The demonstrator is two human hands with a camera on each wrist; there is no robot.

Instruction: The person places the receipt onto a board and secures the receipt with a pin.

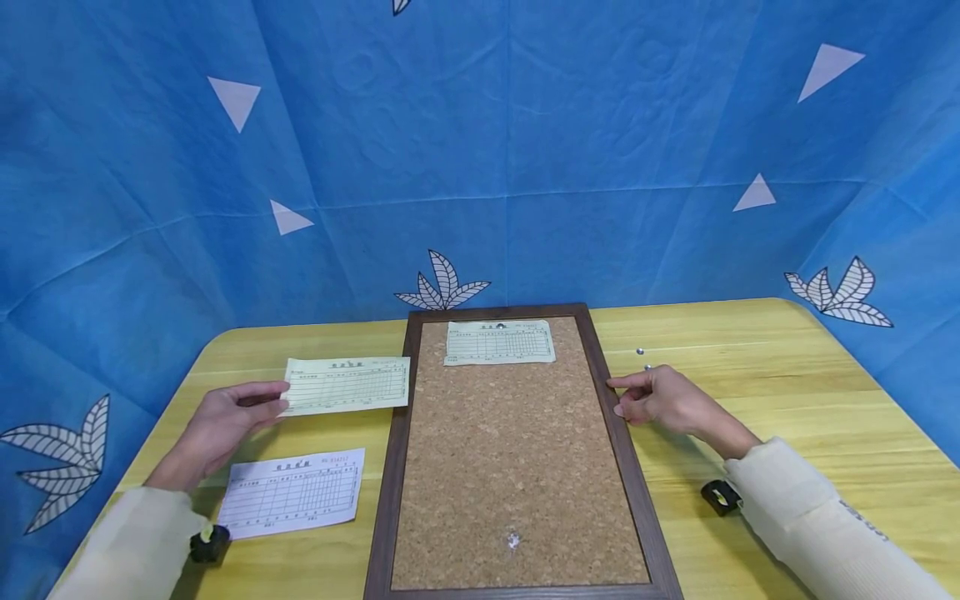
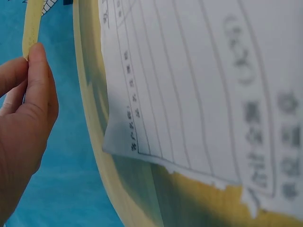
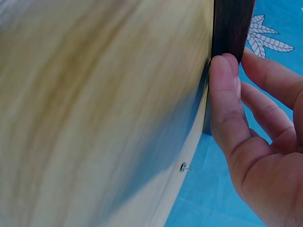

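Note:
At the left, my left hand (image 1: 221,421) pinches the left edge of a pale yellow receipt slip (image 1: 345,387); its right end lies over the left frame of a corkboard (image 1: 517,450). In the left wrist view, the slip (image 2: 32,26) shows edge-on between thumb and fingers. My right hand (image 1: 671,400) holds the corkboard's right frame edge (image 1: 626,446), with thumb and fingertips against the dark wood (image 3: 232,28). Another yellow slip (image 1: 498,346) lies at the top of the cork, a tack (image 1: 501,326) at its upper edge.
A white receipt slip (image 1: 292,492) lies on the wooden table (image 1: 810,400) below my left hand. Two small metal thumbtacks (image 1: 640,352) sit right of the board. Near the board's bottom is a small whitish patch (image 1: 513,541). A blue cloth (image 1: 525,150) hangs behind.

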